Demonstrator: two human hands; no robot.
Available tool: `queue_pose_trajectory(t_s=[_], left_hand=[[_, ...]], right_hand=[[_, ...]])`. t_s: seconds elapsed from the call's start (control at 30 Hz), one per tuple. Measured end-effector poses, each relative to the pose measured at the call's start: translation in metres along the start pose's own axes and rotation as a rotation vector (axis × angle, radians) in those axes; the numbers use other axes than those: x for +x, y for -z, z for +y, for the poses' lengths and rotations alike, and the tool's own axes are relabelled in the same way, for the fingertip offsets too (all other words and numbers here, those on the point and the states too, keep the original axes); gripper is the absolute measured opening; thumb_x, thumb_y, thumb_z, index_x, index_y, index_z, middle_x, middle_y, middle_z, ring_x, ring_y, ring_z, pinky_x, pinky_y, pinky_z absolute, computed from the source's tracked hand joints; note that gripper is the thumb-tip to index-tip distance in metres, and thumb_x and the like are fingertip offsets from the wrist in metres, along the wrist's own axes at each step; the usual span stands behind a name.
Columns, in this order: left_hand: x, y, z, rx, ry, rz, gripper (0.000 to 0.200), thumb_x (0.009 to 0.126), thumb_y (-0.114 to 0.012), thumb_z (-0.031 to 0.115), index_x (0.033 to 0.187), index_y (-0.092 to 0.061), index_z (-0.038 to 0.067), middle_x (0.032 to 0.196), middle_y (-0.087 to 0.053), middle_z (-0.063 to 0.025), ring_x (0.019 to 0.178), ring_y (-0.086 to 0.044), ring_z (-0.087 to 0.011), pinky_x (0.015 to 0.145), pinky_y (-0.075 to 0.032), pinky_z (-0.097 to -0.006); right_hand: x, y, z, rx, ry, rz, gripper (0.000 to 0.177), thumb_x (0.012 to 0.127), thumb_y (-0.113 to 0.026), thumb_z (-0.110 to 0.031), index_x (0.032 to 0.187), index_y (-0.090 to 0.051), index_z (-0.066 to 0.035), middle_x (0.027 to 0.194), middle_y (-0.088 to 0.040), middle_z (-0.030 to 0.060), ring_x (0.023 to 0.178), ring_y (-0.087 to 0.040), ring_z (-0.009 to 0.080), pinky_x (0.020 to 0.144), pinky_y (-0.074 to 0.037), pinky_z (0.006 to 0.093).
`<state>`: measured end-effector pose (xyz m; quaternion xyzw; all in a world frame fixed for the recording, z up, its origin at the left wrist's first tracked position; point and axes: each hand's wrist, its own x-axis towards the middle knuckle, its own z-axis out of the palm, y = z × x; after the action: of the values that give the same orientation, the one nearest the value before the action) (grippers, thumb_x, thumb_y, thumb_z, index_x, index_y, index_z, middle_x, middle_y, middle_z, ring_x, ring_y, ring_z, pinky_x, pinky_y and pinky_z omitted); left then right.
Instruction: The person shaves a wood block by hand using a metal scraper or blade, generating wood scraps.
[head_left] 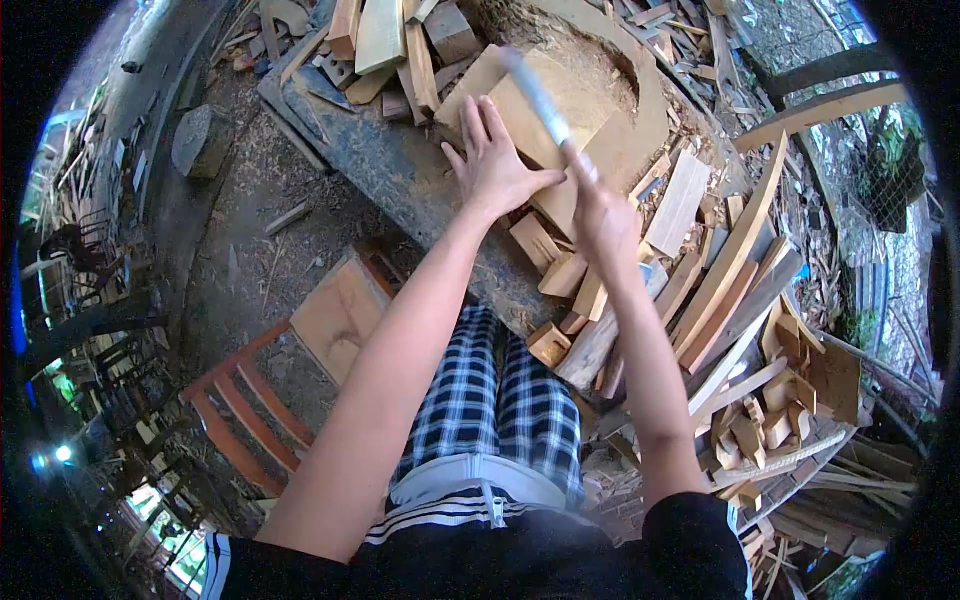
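My left hand [492,172] lies with spread fingers on the near left part of a pale wooden board [595,122]. My right hand [606,222] is closed round the handle of a long tool [541,100], whose far end is blurred by motion above the board. What kind of tool it is, I cannot tell. Beneath the board is a larger piece of wood [648,135] with a curved edge. Small wooden blocks [536,243] sit just below the board, between my two hands.
A worn workbench [395,165] carries wood offcuts [380,38] at its far left and long strips [735,250] at its right. A slatted wooden chair [250,400] stands at the lower left. A basket [785,455] of wood pieces is at the lower right.
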<state>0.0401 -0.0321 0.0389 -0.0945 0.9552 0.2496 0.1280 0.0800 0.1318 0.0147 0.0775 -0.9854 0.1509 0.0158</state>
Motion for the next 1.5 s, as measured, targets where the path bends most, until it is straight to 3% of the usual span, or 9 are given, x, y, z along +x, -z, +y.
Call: queue_pose_trajectory(t_s=[0.17,0.4,0.53,0.8,0.93,1.07,1.13,1.3,1.5], left_hand=[[-0.001,-0.002,0.001,0.01,-0.005,0.013,0.141,0.059,-0.085,0.058,0.153,0.003,-0.002,0.161,0.003,-0.0222,0.15,-0.004,-0.033,0.116,-0.008,-0.0629],[0.0,-0.001,0.0,0.003,-0.018,0.023,0.14,0.06,-0.083,0.061,0.153,0.002,-0.001,0.161,0.002,-0.0216,0.15,-0.007,-0.0328,0.116,-0.009,-0.0631],[-0.001,0.0,0.003,-0.002,-0.004,0.032,0.141,0.059,-0.083,0.061,0.153,0.002,-0.001,0.161,0.002,-0.0218,0.15,-0.005,-0.0339,0.116,-0.009,-0.0632],[0.027,0.035,-0.009,0.187,-0.152,-0.23,0.148,0.05,-0.09,0.054,0.155,0.002,0.003,0.161,0.008,-0.0222,0.15,-0.001,-0.0345,0.117,-0.011,-0.0607],[0.033,0.048,-0.029,0.127,-0.14,-0.277,0.13,0.065,-0.085,0.046,0.155,-0.002,0.002,0.161,0.007,-0.0212,0.15,-0.001,-0.0318,0.12,-0.011,-0.0523],[0.015,0.028,-0.038,-0.401,-0.024,-0.193,0.106,0.082,-0.073,0.039,0.154,-0.005,0.001,0.162,0.003,-0.019,0.151,-0.001,-0.0294,0.121,-0.01,-0.0511],[0.007,0.01,-0.033,-0.266,-0.086,-0.064,0.097,0.088,-0.065,0.042,0.154,-0.008,0.001,0.163,-0.001,-0.0169,0.151,-0.001,-0.0315,0.118,-0.011,-0.0589],[0.004,-0.019,-0.034,-0.153,-0.092,0.135,0.089,0.091,-0.061,0.038,0.155,-0.008,0.004,0.163,-0.004,-0.0144,0.15,-0.003,-0.0361,0.113,-0.01,-0.0688],[0.006,-0.02,-0.031,-0.174,-0.057,0.101,0.094,0.09,-0.061,0.042,0.155,-0.003,0.005,0.163,-0.004,-0.0142,0.15,-0.001,-0.036,0.112,-0.005,-0.0709]], right_hand=[[0.04,0.006,-0.002,0.008,-0.175,0.023,0.055,0.096,-0.047,-0.013,0.146,-0.041,-0.036,0.069,-0.065,0.0205,0.062,-0.067,0.0374,0.054,-0.051,0.0506],[0.014,0.002,0.006,-0.011,-0.042,0.03,0.056,0.092,-0.049,-0.012,0.143,-0.045,-0.034,0.065,-0.061,0.0151,0.06,-0.066,0.0339,0.051,-0.054,0.045],[0.063,0.01,0.011,0.154,-0.184,0.046,0.043,0.098,-0.045,-0.018,0.139,-0.051,-0.03,0.079,-0.066,0.0257,0.073,-0.067,0.0413,0.068,-0.052,0.0531],[0.053,0.013,0.03,0.547,-0.322,-0.068,0.044,0.1,-0.047,-0.031,0.136,-0.054,-0.007,0.106,-0.066,0.0284,0.102,-0.065,0.0398,0.089,-0.049,0.0455],[0.009,0.011,-0.002,0.611,-0.39,0.026,0.041,0.1,-0.047,-0.028,0.132,-0.054,-0.003,0.082,-0.065,0.0298,0.082,-0.066,0.0442,0.072,-0.051,0.0497],[-0.025,0.006,-0.023,0.588,-0.395,-0.073,0.042,0.101,-0.047,-0.028,0.136,-0.051,-0.004,0.08,-0.065,0.0289,0.079,-0.067,0.0431,0.066,-0.051,0.0495],[-0.035,0.006,-0.03,0.616,-0.276,0.001,0.045,0.102,-0.046,-0.027,0.141,-0.046,-0.005,0.081,-0.066,0.028,0.077,-0.066,0.0441,0.063,-0.05,0.0516],[-0.043,0.0,-0.031,0.241,-0.116,0.05,0.05,0.095,-0.051,-0.018,0.142,-0.045,-0.035,0.086,-0.064,0.0184,0.065,-0.066,0.0374,0.056,-0.055,0.0459],[0.018,0.013,-0.015,0.146,-0.126,0.031,0.043,0.097,-0.049,-0.021,0.139,-0.051,-0.03,0.077,-0.066,0.0214,0.064,-0.066,0.0389,0.057,-0.054,0.0475]])
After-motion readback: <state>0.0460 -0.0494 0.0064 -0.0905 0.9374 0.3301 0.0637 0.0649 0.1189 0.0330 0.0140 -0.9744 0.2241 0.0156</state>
